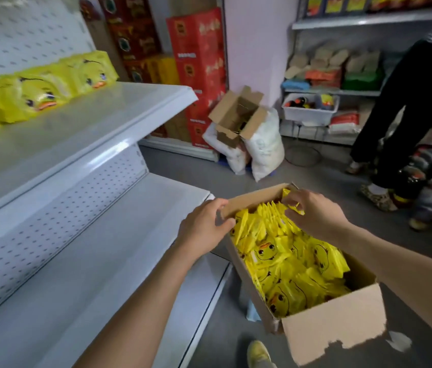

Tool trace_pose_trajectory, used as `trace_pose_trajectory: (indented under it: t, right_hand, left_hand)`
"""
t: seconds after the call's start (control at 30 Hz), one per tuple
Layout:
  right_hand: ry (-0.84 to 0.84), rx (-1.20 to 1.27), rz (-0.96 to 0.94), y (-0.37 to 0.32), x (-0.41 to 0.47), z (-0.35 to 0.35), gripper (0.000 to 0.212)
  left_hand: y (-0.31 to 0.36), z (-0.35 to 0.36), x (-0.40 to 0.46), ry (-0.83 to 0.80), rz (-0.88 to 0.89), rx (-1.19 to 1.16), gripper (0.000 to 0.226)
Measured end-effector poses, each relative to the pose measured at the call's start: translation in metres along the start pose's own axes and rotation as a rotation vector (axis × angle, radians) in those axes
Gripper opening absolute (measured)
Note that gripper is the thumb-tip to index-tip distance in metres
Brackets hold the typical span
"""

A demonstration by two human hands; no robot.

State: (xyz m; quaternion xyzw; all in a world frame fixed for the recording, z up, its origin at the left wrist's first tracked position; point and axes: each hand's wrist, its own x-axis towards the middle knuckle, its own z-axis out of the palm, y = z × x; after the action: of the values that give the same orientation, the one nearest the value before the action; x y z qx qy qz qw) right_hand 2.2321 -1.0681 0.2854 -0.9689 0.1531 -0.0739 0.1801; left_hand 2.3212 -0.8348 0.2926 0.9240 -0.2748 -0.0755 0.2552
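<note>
Gripping the far left rim of the cardboard box (pixel 334 330), the left hand (pixel 204 227) has its fingers (pixel 220 204) curled over the edge and its thumb pressed against the inside. The right hand (pixel 315 213) is at the box's far end, fingers (pixel 293 201) bent and pinching the tops of the yellow packets (pixel 289 274) that fill the box, each printed with a duck face. Just left of the box runs the white lower shelf (pixel 103 261); higher up on that side, the upper shelf (pixel 90 123) carries a row of matching packets (pixel 39 94). Beyond the box, on the grey floor (pixel 196 171), a smaller open carton (pixel 236 115) rests on white sacks (pixel 265 147). Beyond the box to its right stands a second person (pixel 406 102) in dark trousers.
</note>
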Motion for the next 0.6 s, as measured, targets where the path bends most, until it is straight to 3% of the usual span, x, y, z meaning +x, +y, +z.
trace_pose_trajectory:
  t: [0.33, 0.6]
  right_hand:
    - [-0.352, 0.018, 0.193, 0.089, 0.152, 0.143, 0.022]
    - [-0.455, 0.005, 0.318, 0.128, 0.227, 0.263, 0.037]
  left_hand:
    - [-0.065, 0.153, 0.187, -0.350, -0.308, -0.225, 0.048]
    - [-0.123, 0.250, 0.278, -0.399, -0.459, -0.117, 0.054]
